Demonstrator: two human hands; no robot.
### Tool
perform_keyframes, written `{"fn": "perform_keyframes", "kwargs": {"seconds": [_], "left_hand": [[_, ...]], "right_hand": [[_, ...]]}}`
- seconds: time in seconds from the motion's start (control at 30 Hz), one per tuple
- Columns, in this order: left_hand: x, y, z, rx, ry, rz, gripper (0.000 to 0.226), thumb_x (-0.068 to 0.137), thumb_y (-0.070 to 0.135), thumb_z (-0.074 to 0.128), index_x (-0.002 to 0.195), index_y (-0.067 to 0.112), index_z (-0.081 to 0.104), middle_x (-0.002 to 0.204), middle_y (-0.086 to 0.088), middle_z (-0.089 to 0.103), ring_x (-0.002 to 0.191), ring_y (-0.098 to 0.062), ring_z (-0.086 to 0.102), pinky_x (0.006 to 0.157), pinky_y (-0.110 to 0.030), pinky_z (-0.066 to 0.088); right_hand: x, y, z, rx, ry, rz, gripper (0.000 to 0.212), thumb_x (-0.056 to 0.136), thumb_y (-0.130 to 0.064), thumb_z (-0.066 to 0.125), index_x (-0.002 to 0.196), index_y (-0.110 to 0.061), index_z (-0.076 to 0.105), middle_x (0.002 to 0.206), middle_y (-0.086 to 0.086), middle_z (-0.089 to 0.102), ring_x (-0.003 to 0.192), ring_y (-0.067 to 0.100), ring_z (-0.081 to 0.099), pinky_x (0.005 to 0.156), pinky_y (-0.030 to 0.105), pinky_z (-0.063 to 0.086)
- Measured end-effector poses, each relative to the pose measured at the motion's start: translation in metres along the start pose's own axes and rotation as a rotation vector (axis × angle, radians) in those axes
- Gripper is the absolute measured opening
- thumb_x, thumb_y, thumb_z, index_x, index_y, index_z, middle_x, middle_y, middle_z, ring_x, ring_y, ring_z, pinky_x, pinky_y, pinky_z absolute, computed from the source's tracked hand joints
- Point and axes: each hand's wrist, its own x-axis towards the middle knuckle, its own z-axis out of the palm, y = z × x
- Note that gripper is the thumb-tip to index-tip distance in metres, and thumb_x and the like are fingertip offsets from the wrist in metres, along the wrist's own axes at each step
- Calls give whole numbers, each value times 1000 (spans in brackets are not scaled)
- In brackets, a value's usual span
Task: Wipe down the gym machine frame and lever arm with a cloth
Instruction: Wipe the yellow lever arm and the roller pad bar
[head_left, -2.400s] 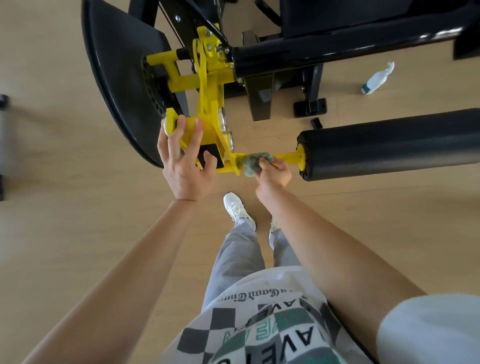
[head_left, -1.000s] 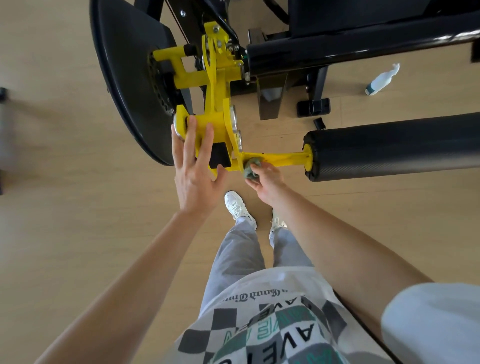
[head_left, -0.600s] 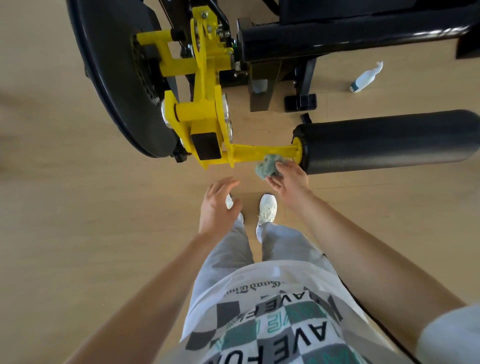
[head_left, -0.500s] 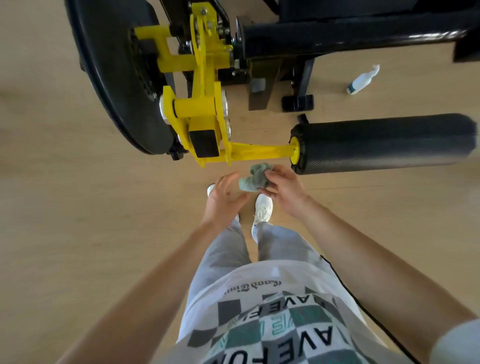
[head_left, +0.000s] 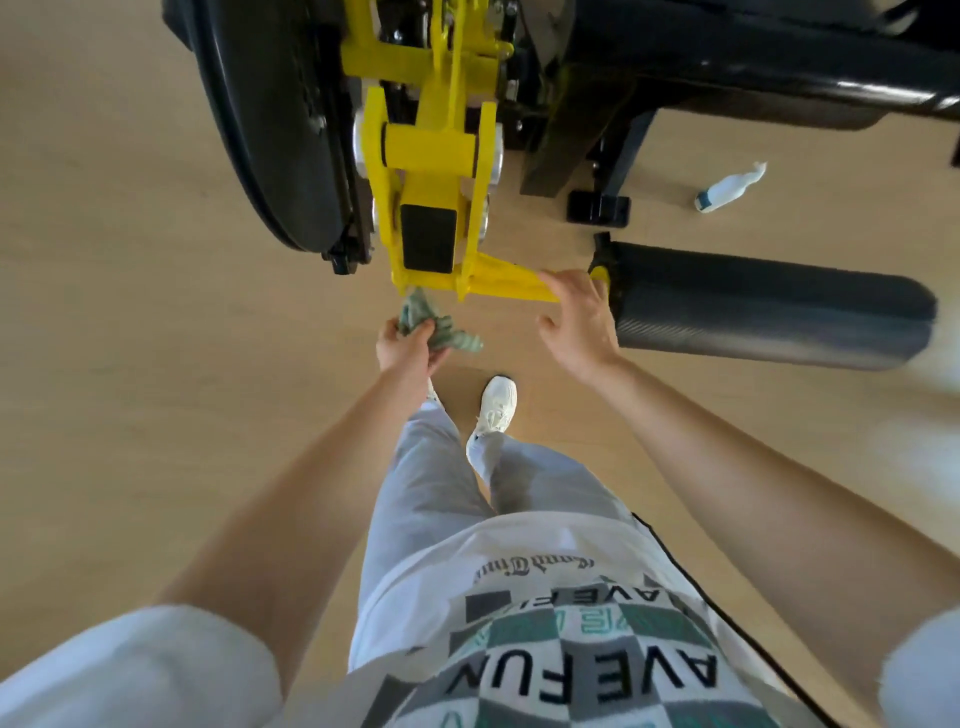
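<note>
Well, cloth (head_left: 439, 327): crumpled, grey-green, just under the lower corner of the yellow lever arm (head_left: 423, 148); contact unclear.
left grip (head_left: 408, 345): closed round the cloth, fingers curled.
right grip (head_left: 576, 322): open, fingertips on the lever arm's bar, just beside the roller pad (head_left: 769, 312).
spray bottle (head_left: 730, 186): lying on the floor (head_left: 130, 364), near the black frame (head_left: 727, 62).

Bright, even daylight; glare streak on black frame (head_left: 878, 96). Wide-angle bending at edges, motion blur on roller pad (head_left: 769, 317) & sleeves.
</note>
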Motion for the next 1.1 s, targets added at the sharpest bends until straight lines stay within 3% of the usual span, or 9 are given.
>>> {"fn": "perform_keyframes", "kwargs": {"seconds": [0.17, 0.27, 0.43, 0.53, 0.67, 0.77, 0.87, 1.03, 1.1], "left_hand": [[21, 6, 17, -405, -138, -130, 5, 98, 13, 57, 100, 8, 58, 104, -18, 65, 97, -31, 71, 97, -42, 57], [28, 3, 23, -460, -165, -75, 20, 84, 4, 38, 68, 15, 41, 64, -10, 43, 60, -26, 52, 111, -50, 44], [27, 7, 26, -574, -62, -155, 27, 103, 16, 39, 79, 14, 50, 75, -7, 58, 66, -19, 58, 80, -28, 53], [21, 8, 29, -523, 26, -123, 25, 103, 12, 35, 84, 14, 50, 83, -7, 58, 76, -20, 57, 87, -29, 49], [8, 7, 29, -502, -68, -92, 27, 106, 9, 38, 82, 13, 48, 62, -4, 56, 56, -15, 59, 77, -28, 49], [2, 0, 27, -540, -117, -67, 8, 105, 13, 51, 107, 9, 58, 90, -11, 66, 80, -16, 70, 78, -26, 58], [-6, 3, 33, -574, -166, 7, 13, 103, 12, 55, 114, 6, 59, 92, -16, 64, 88, -27, 68, 76, -29, 60], [-15, 24, 54, -504, 20, -66, 17, 92, 8, 73, 85, 9, 57, 60, -4, 67, 44, -9, 64, 43, -19, 49], [-13, 25, 55, -478, 44, -55, 20, 92, 6, 73, 81, 10, 56, 57, -3, 66, 39, -8, 61, 39, -17, 46]], "right_hand": [[17, -1, -3, -177, 46, -71, 74, 86, -10, 69, 152, -26, 39, 150, 5, 44, 131, 36, 44, 106, 47, 40], [30, -2, -1, -240, -60, -37, 59, 92, -23, 66, 146, -31, 46, 139, 7, 56, 127, 36, 49, 109, 51, 35], [37, -4, 2, -346, -107, -60, 62, 90, -12, 63, 145, -32, 42, 130, 9, 54, 119, 38, 52, 101, 52, 39], [39, 1, 1, -375, -115, -78, 69, 86, -5, 63, 145, -33, 40, 130, 8, 54, 118, 38, 52, 101, 51, 38], [38, 3, -1, -381, -128, -112, 68, 88, -9, 63, 147, -32, 38, 130, 9, 56, 117, 39, 53, 101, 52, 40], [35, 2, -4, -352, -136, -114, 67, 90, -13, 63, 148, -32, 36, 133, 10, 55, 117, 39, 53, 98, 51, 42], [33, 1, -6, -327, -149, -111, 68, 91, -14, 65, 149, -31, 36, 134, 11, 55, 118, 39, 53, 97, 51, 45], [35, 1, -10, -270, -193, -93, 71, 90, -11, 66, 151, -31, 36, 137, 12, 54, 120, 39, 51, 103, 52, 43], [34, -1, -10, -265, -207, -85, 72, 90, -12, 67, 151, -31, 35, 138, 12, 53, 122, 39, 50, 105, 52, 42]]}}
